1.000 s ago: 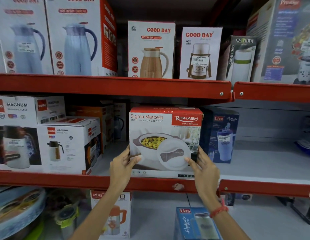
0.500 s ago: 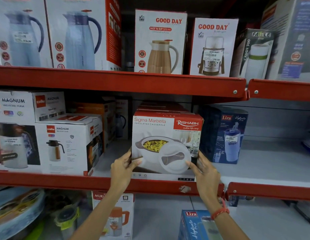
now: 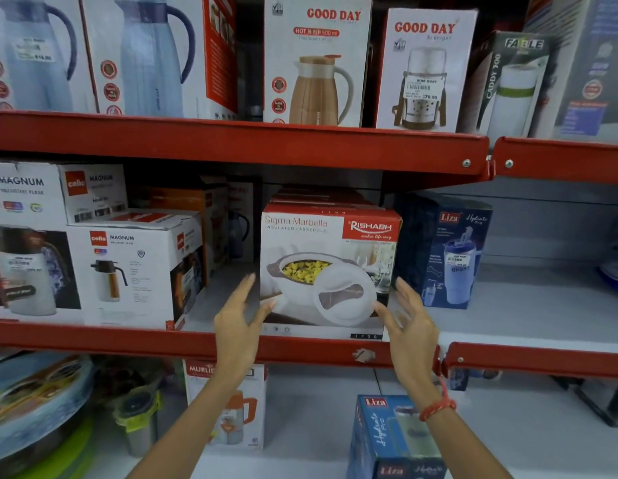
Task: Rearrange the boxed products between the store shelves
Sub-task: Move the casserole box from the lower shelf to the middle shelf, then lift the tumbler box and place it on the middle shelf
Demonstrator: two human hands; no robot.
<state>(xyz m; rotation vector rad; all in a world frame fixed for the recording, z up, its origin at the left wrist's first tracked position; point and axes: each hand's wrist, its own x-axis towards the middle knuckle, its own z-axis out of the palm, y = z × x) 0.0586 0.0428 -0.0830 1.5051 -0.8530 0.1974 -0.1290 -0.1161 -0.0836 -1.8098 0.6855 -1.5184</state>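
A white and red Rishabh casserole box (image 3: 330, 267) stands on the middle shelf (image 3: 300, 350), near its front lip. Similar red boxes sit behind it. My left hand (image 3: 240, 318) is at the box's lower left corner, fingers spread, thumb near the box's front face. My right hand (image 3: 409, 321) is at the lower right corner, fingers apart and just off the box. A red thread band circles my right wrist. Neither hand grips the box.
White Cello Magnum boxes (image 3: 134, 271) stand left of the casserole box, a blue Liza box (image 3: 445, 250) right of it. Good Day jug boxes (image 3: 316, 60) fill the upper shelf. Below are a Murli jug box (image 3: 228, 406), another Liza box (image 3: 393, 440) and stacked containers (image 3: 34, 406).
The box went further back onto the shelf. Both hands, which held its lower corners, have let go and opened, drawing slightly away from it. The camera has moved closer.
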